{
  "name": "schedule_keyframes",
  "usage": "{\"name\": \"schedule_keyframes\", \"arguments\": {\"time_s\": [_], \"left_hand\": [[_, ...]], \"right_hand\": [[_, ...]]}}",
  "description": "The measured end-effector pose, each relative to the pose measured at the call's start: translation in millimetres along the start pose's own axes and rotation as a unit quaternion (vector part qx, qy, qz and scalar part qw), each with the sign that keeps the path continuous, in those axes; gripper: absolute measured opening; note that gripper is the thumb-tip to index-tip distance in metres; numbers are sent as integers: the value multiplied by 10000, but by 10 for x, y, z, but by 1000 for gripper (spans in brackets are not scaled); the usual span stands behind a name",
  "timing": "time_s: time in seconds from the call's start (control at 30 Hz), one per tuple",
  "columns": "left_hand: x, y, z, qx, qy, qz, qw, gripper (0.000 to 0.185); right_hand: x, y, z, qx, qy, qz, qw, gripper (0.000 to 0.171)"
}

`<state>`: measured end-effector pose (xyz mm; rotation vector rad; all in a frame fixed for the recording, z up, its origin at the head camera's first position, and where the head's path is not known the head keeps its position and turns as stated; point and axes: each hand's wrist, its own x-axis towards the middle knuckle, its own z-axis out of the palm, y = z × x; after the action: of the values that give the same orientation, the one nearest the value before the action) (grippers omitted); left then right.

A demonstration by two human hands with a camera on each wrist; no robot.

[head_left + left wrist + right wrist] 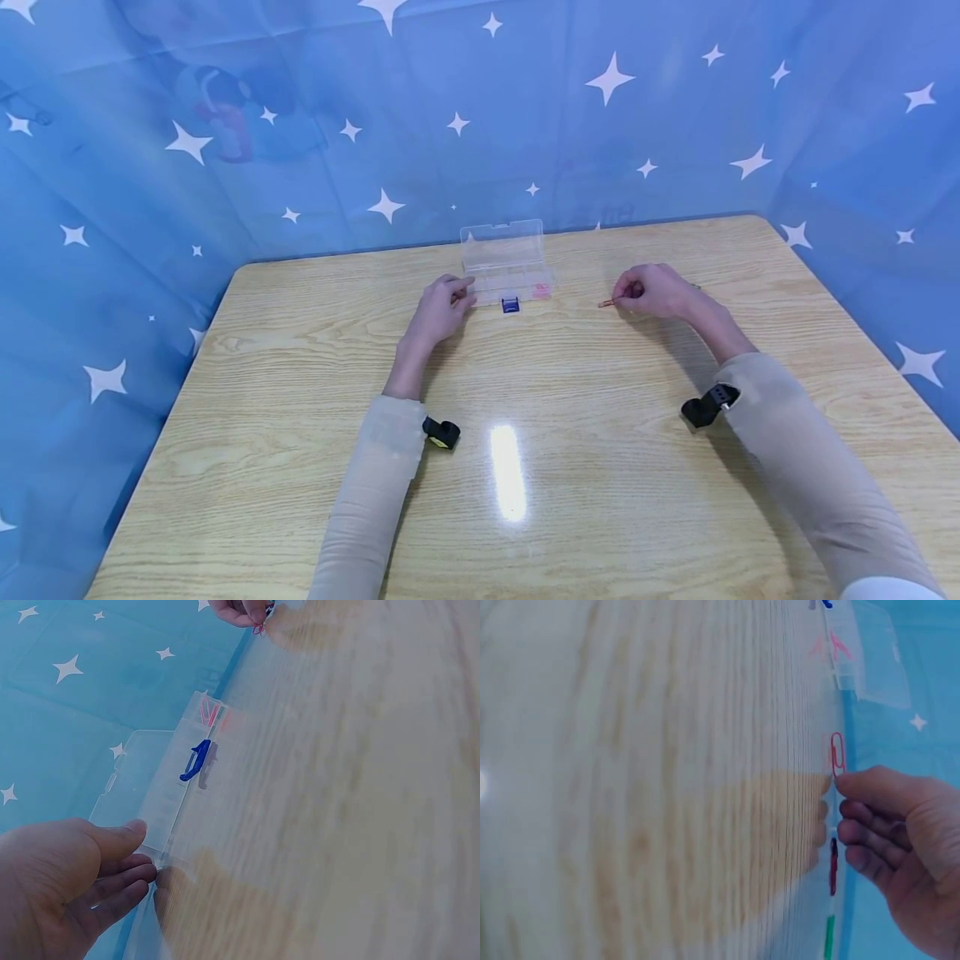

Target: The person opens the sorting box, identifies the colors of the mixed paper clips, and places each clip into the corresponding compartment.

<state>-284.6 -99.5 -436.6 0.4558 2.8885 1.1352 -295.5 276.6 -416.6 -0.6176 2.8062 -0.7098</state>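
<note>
My right hand [654,290] pinches a red paper clip [838,752] between thumb and fingertips, close over the table to the right of the box. A clear plastic box [491,286] stands near the table's back edge, its transparent lid [504,246] raised at the rear. Red paper clips [209,712] lie in the right end of the box. At its front side sits a blue bracket-shaped piece [196,760]. My left hand [441,308] is at the box's left end, thumb and fingers loosely bent with their tips right at the corner.
A dark red piece [833,868] and a green piece [829,937] lie on the table beyond my right hand in the right wrist view. A blue curtain [337,167] with white stars hangs behind the wooden table [570,400]. Each wrist carries a black camera [441,433].
</note>
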Motion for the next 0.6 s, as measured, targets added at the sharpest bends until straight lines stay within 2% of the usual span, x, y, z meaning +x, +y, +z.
{"name": "schedule_keyframes", "arguments": {"time_s": [0.2,0.6], "left_hand": [[1,0,-6,8,26,42,10000,41],[-7,6,-10,-19,1,55,10000,42]], "right_hand": [[-7,8,-16,35,90,30,9999,8],[26,28,-5,142,616,103,9979,9]]}}
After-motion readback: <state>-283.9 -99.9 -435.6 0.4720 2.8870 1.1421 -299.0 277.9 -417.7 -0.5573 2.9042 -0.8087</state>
